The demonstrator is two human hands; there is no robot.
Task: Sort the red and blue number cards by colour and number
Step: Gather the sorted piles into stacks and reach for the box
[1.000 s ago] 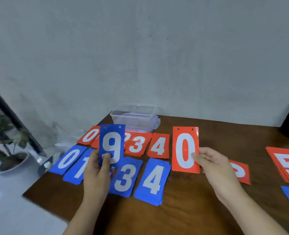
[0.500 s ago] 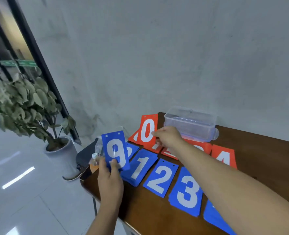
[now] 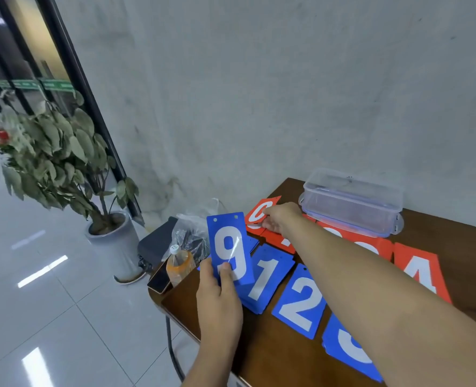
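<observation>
at the nearest edge of the wooden table, well in front of the clear plastic box, a blue 3 card is seen, partly hidden under the right forearm. left of it and still well in front of the box, the left hand is raised over the table's corner; its thumb is pressed on the face of a blue 9 card and its fingers are curled behind, so the card is pinched by its lower end and held upright, above the hand. flat on the table, a blue 2 card and a blue 1 pile are laid in a row that runs toward the box's left side, the 9 card overlapping the 1 pile in the view. a red 4 card is laid just in front of the box, right of the forearm. just left of the box, the right hand is stretched out, and a red 0 card is gripped at its right edge by curled fingers, the card lying to the left of the hand, over other red cards. whether it rests on them cannot be told. off the table's corner, far left of the box, a bottle, a phone and a plastic bag are seen.
</observation>
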